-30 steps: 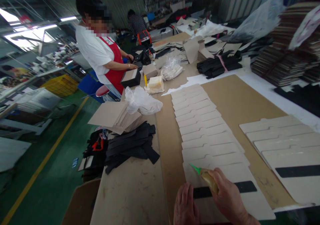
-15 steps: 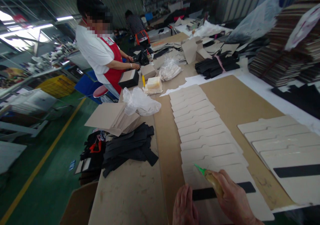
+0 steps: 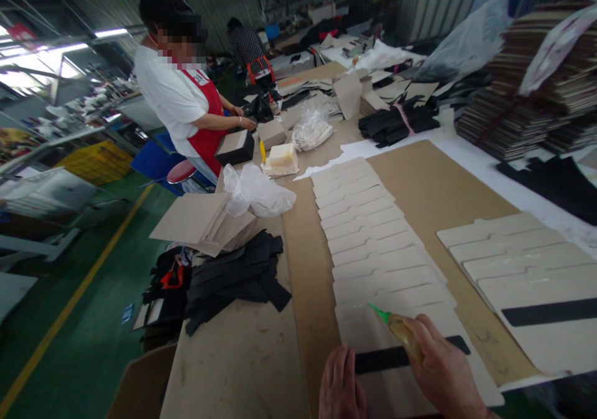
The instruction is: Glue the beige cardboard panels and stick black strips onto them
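My right hand (image 3: 441, 366) is wrapped round a glue bottle (image 3: 405, 337) with a green nozzle. The nozzle's tip points down at the nearest beige board (image 3: 373, 327), beside a faint shiny line. I cannot tell whether it touches. A black strip (image 3: 380, 360) lies across that board, partly hidden behind my right hand. My left hand (image 3: 342, 382) rests flat at the strip's left end, fingers stretched out, holding nothing. Beyond my hands, several beige boards (image 3: 368, 235) overlap in a long row.
More overlapping boards with another black strip (image 3: 550, 312) lie right. On the left are loose black strips (image 3: 237, 273), stacked beige boards (image 3: 191, 220) and a plastic bag (image 3: 259, 190). A co-worker in a red apron (image 3: 208, 111) works across the table. Tall bundled stacks (image 3: 508, 102) stand at far right.
The glue bottle's nozzle has moved a little to the right over the nearest board. My left hand stays at the strip's end. The whole view has shifted slightly.
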Tool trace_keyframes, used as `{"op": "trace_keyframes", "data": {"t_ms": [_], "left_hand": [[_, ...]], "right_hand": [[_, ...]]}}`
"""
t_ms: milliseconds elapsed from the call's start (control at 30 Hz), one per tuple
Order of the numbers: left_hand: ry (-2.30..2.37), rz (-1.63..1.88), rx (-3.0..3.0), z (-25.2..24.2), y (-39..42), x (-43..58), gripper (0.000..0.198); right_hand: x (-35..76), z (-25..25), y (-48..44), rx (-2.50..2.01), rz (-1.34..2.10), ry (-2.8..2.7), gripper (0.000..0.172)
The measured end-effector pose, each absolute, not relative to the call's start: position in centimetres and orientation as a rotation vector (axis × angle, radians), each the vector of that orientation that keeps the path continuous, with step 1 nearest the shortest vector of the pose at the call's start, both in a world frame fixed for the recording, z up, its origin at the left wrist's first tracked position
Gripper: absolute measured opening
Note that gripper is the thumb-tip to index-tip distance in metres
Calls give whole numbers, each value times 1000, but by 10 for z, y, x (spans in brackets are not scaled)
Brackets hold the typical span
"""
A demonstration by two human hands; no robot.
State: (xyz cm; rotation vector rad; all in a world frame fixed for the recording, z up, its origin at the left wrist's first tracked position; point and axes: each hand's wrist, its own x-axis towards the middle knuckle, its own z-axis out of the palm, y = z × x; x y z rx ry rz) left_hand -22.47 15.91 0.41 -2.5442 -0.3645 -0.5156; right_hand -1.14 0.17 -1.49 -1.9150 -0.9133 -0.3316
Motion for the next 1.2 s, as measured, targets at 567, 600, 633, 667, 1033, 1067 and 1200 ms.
{"op": "trace_keyframes", "data": {"t_ms": [567, 600, 633, 667, 1033, 1067, 1200], "left_hand": [[-363, -577, -2654, 2, 163, -221, 53], [-358, -577, -2659, 2, 163, -221, 53], [-346, -578, -2661, 1, 164, -220, 53], [-334, -585, -2660, 1, 165, -220, 52], [-265, -607, -2604, -2, 173, -220, 48], [-243, -598, -2601, -2, 173, -219, 48], [-232, -620, -2572, -4, 175, -220, 51]], "right_hand": [[0, -39, -16, -2066, -235, -741, 24], [-3, -37, -13, -2024, -213, -770, 25], [-4, -35, -12, -1989, -197, -794, 25], [-4, -35, -11, -1969, -193, -803, 26], [20, -63, -43, -2227, -266, -572, 27], [18, -63, -40, -2200, -254, -600, 27], [17, -61, -36, -2161, -249, -654, 26]]}}
